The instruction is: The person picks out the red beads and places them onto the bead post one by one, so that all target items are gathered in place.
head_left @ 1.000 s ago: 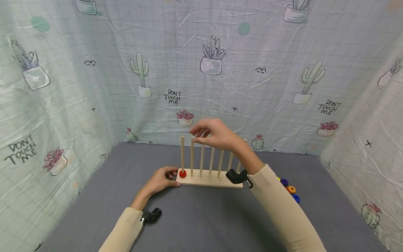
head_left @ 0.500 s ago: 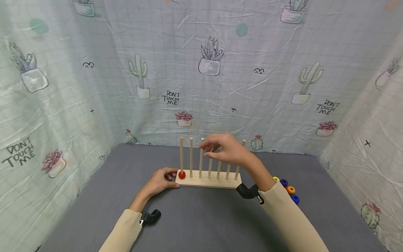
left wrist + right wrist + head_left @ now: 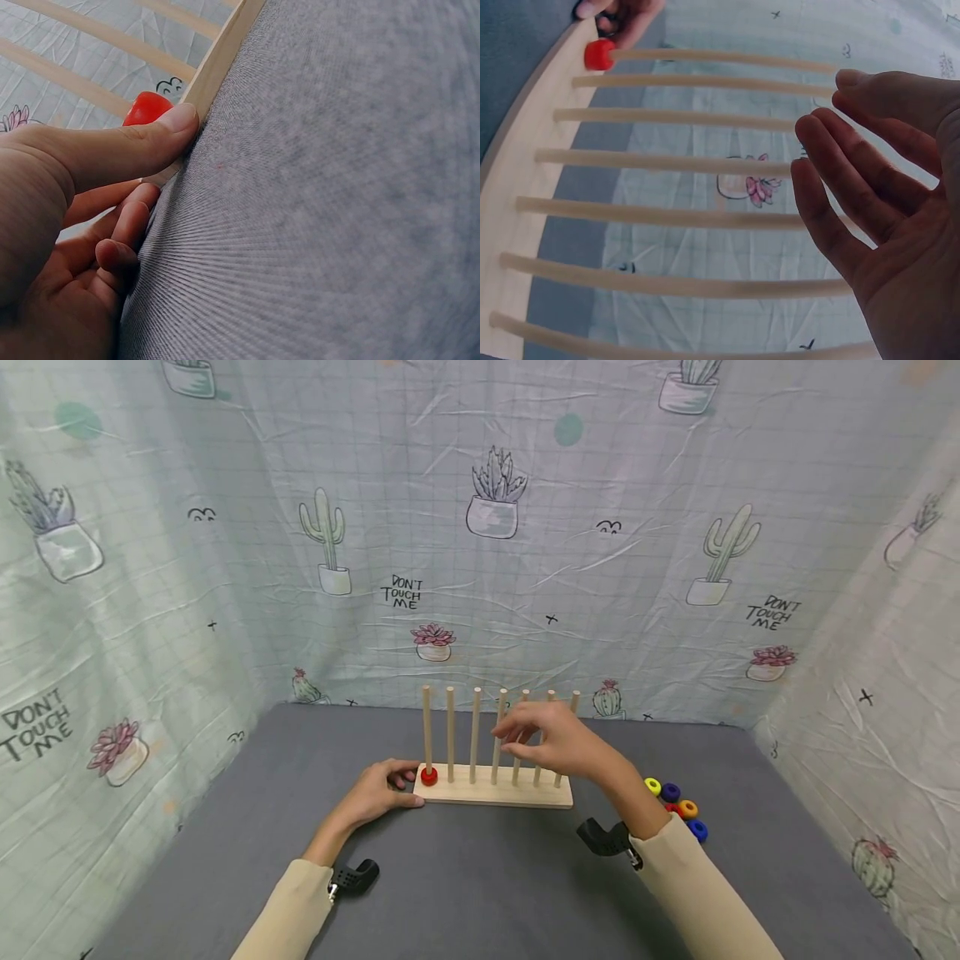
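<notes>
Seven round pegs of pale wood point(image 3: 474, 735), six small thick coloured rings point(image 3: 429, 780) in sight.
I count one long flat pale wooden base point(image 3: 491, 794), one red ring around a peg, and five loose: one yellow ring point(image 3: 649, 792), one purple ring point(image 3: 669, 797), one orange ring point(image 3: 686, 815), one red, one blue ring point(image 3: 696, 837). Two hands: one left hand point(image 3: 375, 792), one right hand point(image 3: 553, 737).

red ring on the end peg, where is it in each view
Head: red ring lower half, left of centre, beside the left hand.
Left wrist: upper left, partly behind that hand.
Right wrist: upper left corner, near that hand.
Shared landmark: wooden base, in all three.
</notes>
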`<action>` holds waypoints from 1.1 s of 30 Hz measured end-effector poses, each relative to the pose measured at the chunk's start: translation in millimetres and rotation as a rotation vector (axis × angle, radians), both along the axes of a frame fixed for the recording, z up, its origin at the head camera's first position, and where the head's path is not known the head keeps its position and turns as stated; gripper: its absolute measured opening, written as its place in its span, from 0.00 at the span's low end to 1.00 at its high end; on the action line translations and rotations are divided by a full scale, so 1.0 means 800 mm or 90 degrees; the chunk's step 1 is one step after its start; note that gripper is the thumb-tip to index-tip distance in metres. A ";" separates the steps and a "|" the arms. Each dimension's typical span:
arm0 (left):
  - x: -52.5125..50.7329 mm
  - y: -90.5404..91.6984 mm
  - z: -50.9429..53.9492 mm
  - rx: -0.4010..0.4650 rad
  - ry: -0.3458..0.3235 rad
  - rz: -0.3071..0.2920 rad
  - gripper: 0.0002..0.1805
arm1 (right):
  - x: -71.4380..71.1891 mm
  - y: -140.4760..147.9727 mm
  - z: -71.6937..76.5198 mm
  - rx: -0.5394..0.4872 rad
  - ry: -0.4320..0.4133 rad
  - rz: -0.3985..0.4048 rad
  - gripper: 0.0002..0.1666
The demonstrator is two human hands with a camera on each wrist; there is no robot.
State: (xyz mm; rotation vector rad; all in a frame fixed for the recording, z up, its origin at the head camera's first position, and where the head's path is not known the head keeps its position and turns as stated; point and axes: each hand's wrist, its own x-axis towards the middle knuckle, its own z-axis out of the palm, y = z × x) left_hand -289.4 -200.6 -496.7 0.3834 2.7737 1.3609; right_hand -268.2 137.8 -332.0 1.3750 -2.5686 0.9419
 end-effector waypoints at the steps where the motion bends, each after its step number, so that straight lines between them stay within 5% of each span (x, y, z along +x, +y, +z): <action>1: 0.000 0.000 0.000 0.000 -0.001 0.001 0.37 | 0.001 0.001 -0.002 0.000 0.003 -0.001 0.13; 10: 0.004 0.001 0.003 -0.006 -0.002 0.004 0.37 | 0.005 0.018 -0.028 -0.015 0.010 -0.008 0.12; 33: 0.003 0.001 0.002 -0.014 0.003 0.004 0.37 | 0.006 0.079 -0.094 -0.014 -0.076 -0.071 0.11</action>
